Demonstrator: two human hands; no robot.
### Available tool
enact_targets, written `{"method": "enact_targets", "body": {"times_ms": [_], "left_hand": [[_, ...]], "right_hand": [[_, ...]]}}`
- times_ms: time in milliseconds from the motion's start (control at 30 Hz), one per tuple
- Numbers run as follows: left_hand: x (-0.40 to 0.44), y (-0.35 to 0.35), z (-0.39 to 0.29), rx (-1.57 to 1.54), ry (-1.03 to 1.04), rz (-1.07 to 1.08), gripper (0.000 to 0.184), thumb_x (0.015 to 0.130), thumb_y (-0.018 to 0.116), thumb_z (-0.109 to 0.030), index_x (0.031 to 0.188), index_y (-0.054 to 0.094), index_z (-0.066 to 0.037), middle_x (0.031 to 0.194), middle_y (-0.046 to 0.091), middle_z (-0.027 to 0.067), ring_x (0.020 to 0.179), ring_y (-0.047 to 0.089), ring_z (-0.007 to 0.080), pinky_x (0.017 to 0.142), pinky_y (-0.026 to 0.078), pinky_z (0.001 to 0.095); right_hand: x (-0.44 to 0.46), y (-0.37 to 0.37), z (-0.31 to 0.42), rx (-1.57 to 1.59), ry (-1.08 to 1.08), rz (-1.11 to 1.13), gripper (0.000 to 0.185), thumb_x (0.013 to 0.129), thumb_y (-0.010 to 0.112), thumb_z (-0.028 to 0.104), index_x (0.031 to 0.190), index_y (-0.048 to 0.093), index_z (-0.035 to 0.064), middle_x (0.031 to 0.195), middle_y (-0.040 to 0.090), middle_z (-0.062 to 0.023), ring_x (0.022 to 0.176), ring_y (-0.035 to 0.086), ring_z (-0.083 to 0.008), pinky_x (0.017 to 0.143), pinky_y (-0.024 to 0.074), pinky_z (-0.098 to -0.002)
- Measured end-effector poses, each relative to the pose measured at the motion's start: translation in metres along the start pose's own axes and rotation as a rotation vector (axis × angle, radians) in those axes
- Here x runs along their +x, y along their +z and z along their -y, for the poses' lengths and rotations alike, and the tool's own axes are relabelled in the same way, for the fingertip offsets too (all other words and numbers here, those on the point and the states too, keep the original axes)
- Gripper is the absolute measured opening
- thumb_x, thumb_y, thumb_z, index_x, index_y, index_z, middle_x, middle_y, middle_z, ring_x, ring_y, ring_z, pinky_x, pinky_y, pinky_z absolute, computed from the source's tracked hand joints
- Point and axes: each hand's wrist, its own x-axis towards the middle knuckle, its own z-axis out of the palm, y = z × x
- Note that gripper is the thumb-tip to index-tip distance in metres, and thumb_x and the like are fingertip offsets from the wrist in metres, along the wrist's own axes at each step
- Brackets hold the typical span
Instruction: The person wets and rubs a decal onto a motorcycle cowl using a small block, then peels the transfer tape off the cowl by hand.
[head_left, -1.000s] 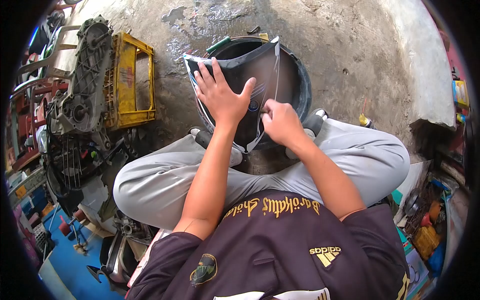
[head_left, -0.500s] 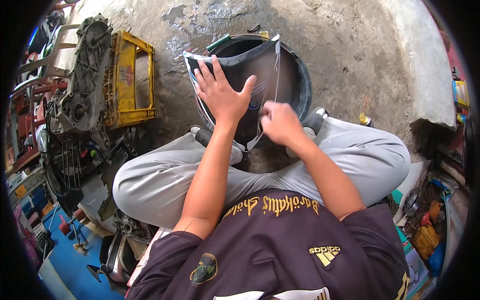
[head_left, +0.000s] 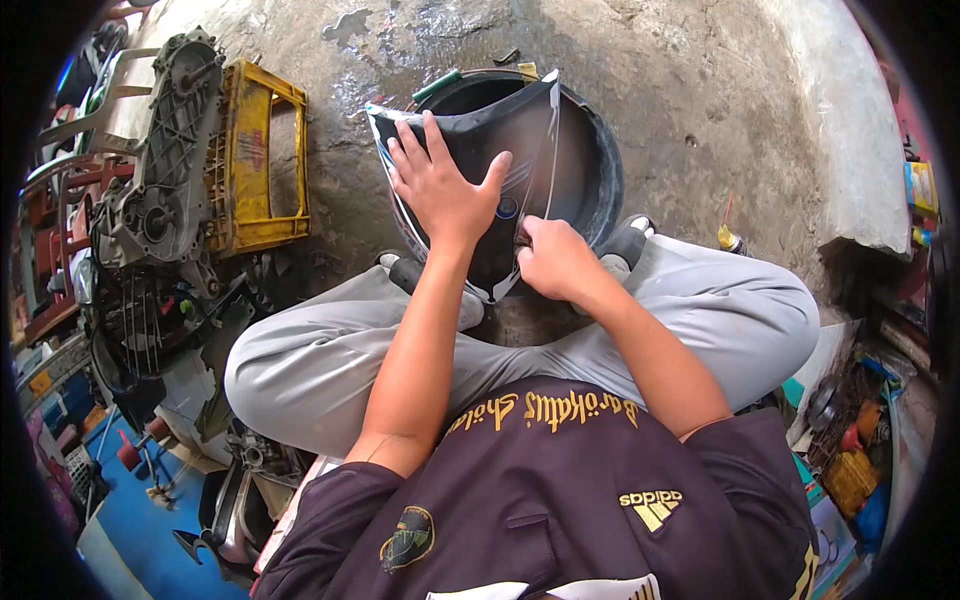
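While the left hand [head_left: 440, 195] lies spread on the black panel [head_left: 490, 150], clasping nothing, the right hand [head_left: 558, 258] curls at its edge, any hold unclear; positioned over the tub [head_left: 612, 190], the panel seems light, stiff and slick, best gripped by its edges

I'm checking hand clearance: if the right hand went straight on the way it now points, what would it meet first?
The right hand would probably cross the small, round, blue-ringed emblem on the glossy black curved panel first, then meet the spread left hand. Fingertip height above the panel is unclear.
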Motion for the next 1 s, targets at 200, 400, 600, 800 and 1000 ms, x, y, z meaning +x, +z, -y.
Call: {"method": "enact_targets", "body": {"times_ms": [200, 400, 600, 800, 1000], "left_hand": [[-0.001, 0.001, 0.0, 0.001, 0.009, -0.018, 0.115, 0.081, 0.079, -0.069, 0.165, 0.033, -0.006, 0.169, 0.029, 0.0314, 0.155, 0.028, 0.0523, 0.122, 0.025, 0.0644], [-0.001, 0.0, 0.0, 0.0, 0.006, -0.013, 0.114, 0.081, 0.079, -0.069, 0.165, 0.033, -0.007, 0.168, 0.03, 0.0316, 0.155, 0.028, 0.0521, 0.122, 0.025, 0.0644], [0.001, 0.001, 0.0, -0.006, 0.0, -0.012, 0.112, 0.08, 0.078, -0.068, 0.164, 0.035, -0.008, 0.169, 0.029, 0.0297, 0.154, 0.028, 0.0521, 0.122, 0.025, 0.0656], [0.0, 0.0, 0.0, -0.01, -0.004, 0.0, 0.115, 0.081, 0.078, -0.069, 0.165, 0.033, -0.006, 0.169, 0.029, 0.0316, 0.156, 0.027, 0.0521, 0.123, 0.024, 0.0645], [0.0, 0.001, 0.001, -0.029, -0.003, -0.014, 0.113, 0.08, 0.079, -0.067, 0.165, 0.033, -0.008, 0.17, 0.028, 0.0293, 0.155, 0.027, 0.0521, 0.122, 0.023, 0.066]], "right_hand": [[0.003, -0.007, 0.006, 0.056, 0.009, -0.044, 0.018, 0.089, 0.062, 0.01, 0.1, 0.064, -0.0035, 0.085, 0.07, -0.0274, 0.087, 0.068, -0.0501, 0.082, 0.0533, -0.0544], [0.006, -0.01, 0.008, 0.071, 0.049, -0.028, 0.015, 0.089, 0.061, 0.009, 0.098, 0.064, -0.0027, 0.084, 0.07, -0.0273, 0.087, 0.069, -0.047, 0.08, 0.0535, -0.0526], [-0.001, -0.002, 0.003, -0.002, -0.02, 0.026, 0.016, 0.091, 0.064, 0.012, 0.099, 0.064, -0.0022, 0.084, 0.071, -0.0263, 0.084, 0.069, -0.0477, 0.078, 0.0543, -0.0531], [0.002, -0.004, 0.007, 0.027, 0.055, -0.039, 0.019, 0.089, 0.062, 0.012, 0.1, 0.067, -0.002, 0.091, 0.072, -0.029, 0.092, 0.07, -0.0489, 0.085, 0.055, -0.0557], [0.008, -0.017, 0.012, 0.123, 0.087, -0.097, 0.018, 0.088, 0.062, 0.012, 0.097, 0.063, -0.0032, 0.089, 0.071, -0.0323, 0.091, 0.069, -0.0523, 0.085, 0.055, -0.0588]]}}
